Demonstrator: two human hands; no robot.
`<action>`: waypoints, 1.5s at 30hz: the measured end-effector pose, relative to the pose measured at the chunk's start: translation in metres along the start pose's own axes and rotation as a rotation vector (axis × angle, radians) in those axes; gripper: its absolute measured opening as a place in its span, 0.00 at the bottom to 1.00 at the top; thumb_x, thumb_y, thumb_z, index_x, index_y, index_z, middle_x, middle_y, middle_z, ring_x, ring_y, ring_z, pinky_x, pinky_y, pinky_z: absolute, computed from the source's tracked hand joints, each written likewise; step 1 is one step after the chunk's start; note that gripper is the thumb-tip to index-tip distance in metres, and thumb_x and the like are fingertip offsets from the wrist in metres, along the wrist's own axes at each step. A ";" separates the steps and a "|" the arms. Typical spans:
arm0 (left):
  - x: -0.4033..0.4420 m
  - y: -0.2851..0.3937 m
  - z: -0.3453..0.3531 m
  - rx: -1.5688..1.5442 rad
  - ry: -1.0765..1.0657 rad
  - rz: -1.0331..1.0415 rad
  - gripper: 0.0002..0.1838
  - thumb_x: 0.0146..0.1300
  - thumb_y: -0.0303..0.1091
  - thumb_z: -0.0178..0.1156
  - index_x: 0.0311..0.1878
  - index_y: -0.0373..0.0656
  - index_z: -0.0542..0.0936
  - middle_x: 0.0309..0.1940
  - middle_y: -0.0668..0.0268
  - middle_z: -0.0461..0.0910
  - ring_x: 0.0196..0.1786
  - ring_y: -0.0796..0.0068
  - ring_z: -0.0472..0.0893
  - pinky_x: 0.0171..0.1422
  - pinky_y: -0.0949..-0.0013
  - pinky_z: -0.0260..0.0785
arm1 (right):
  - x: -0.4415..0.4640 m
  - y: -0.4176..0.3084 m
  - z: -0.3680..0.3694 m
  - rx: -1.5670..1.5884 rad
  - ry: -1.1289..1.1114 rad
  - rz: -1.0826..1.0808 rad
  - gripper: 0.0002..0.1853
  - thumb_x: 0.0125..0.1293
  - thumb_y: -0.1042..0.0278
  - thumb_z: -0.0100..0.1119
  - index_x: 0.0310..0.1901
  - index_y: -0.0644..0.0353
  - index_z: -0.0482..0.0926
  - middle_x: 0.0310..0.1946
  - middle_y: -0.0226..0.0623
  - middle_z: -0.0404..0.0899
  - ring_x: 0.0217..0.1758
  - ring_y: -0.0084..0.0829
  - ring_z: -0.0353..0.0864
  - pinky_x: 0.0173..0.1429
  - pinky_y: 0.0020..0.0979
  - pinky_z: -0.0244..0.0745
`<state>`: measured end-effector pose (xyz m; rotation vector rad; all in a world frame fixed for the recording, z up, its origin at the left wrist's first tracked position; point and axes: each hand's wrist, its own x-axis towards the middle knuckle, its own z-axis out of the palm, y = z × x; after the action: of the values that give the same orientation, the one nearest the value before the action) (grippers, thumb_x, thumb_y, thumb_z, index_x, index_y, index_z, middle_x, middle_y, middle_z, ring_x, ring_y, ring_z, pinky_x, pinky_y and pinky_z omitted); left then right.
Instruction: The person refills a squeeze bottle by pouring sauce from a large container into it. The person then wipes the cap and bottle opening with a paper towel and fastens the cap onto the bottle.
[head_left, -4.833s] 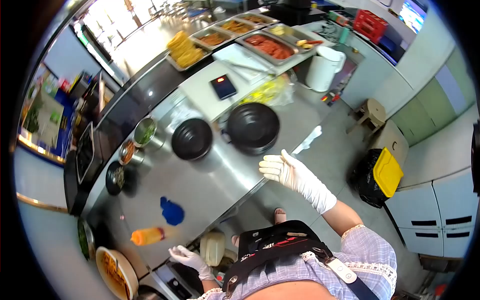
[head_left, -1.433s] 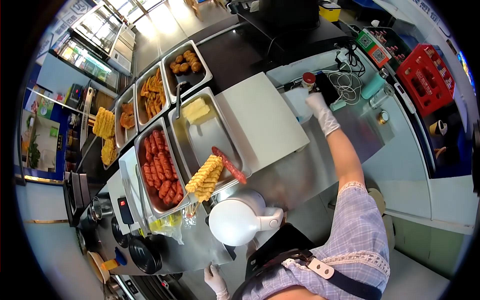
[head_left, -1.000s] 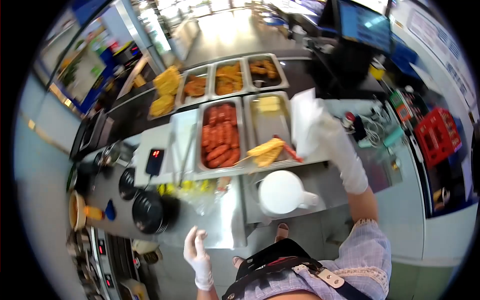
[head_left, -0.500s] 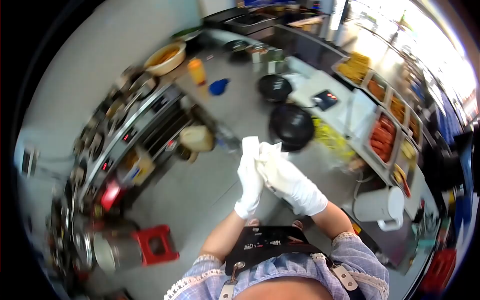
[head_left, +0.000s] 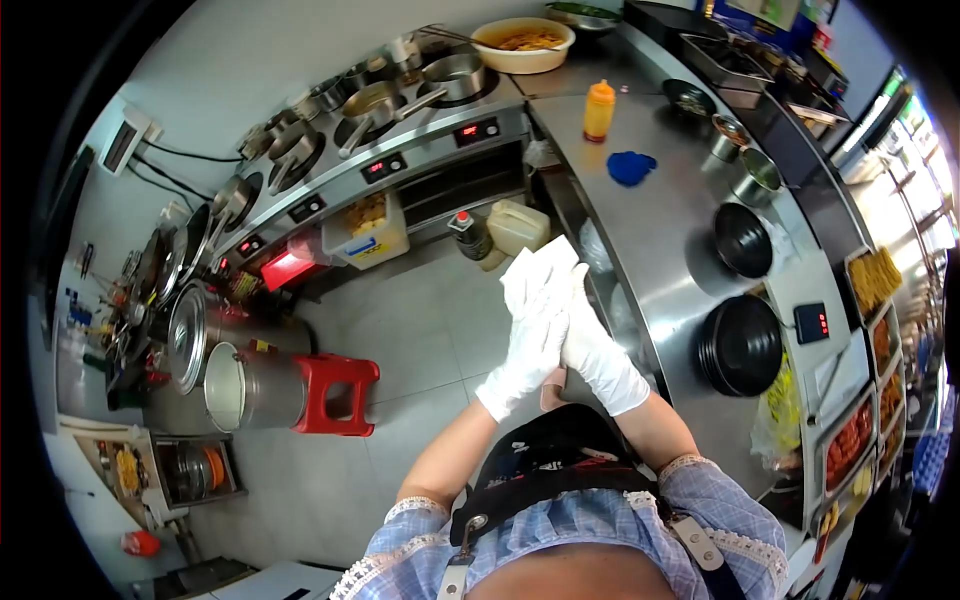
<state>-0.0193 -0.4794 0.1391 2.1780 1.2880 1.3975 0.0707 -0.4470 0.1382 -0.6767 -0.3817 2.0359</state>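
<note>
My left hand (head_left: pixel 535 345) and my right hand (head_left: pixel 597 350), both in white gloves, are pressed together in front of my body. Between them is a folded white paper tissue (head_left: pixel 562 256), whose corners stick out past the fingertips. The fingers of both hands are closed around it. Beyond the hands, on the floor under the stove, stand a pale plastic jug (head_left: pixel 518 227) and a dark bottle with a red cap (head_left: pixel 466 232).
A steel counter (head_left: pixel 660 240) on the right bears stacked black bowls (head_left: pixel 742 345), an orange squeeze bottle (head_left: pixel 599 112) and a blue cloth (head_left: pixel 631 168). Pots (head_left: pixel 374 105) stand on the stove at the back left. A red stool (head_left: pixel 338 394) is on the floor, left.
My right hand took white paper from the far right side and brought it to my left hand; both now press it together. The view has swung left, from the food trays to the stove.
</note>
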 end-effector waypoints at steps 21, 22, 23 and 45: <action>0.192 -0.239 0.035 -1.512 0.277 -1.195 0.22 0.70 0.43 0.54 0.58 0.36 0.73 0.50 0.60 0.79 0.49 0.66 0.80 0.54 0.63 0.74 | 0.270 -0.092 -0.059 -0.105 0.052 -0.088 0.14 0.69 0.65 0.57 0.51 0.65 0.78 0.44 0.32 0.82 0.43 0.24 0.81 0.47 0.25 0.76; 0.204 -0.249 0.041 -1.548 0.234 -1.228 0.21 0.69 0.42 0.55 0.58 0.37 0.74 0.50 0.61 0.80 0.50 0.66 0.80 0.56 0.62 0.74 | 0.284 -0.094 -0.057 -0.100 0.072 -0.115 0.14 0.69 0.65 0.57 0.51 0.65 0.78 0.44 0.32 0.82 0.43 0.24 0.81 0.47 0.25 0.76; 0.203 -0.277 0.047 -1.540 0.096 -1.233 0.21 0.68 0.40 0.56 0.59 0.36 0.73 0.51 0.61 0.79 0.52 0.65 0.79 0.57 0.63 0.72 | 0.298 -0.096 -0.055 -0.333 0.225 -0.145 0.13 0.68 0.65 0.57 0.48 0.66 0.79 0.41 0.34 0.82 0.41 0.24 0.81 0.46 0.27 0.76; 0.381 -0.445 0.144 -1.146 -0.560 -1.300 0.21 0.65 0.30 0.59 0.60 0.34 0.73 0.52 0.58 0.79 0.50 0.68 0.80 0.57 0.67 0.73 | 0.458 -0.180 -0.079 -0.255 0.802 -0.308 0.16 0.71 0.63 0.50 0.51 0.67 0.76 0.38 0.32 0.81 0.38 0.24 0.80 0.42 0.25 0.76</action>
<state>-0.0835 0.1096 0.0253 0.5596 0.9001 0.5563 0.0484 0.0373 0.0243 -1.4171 -0.2436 1.2967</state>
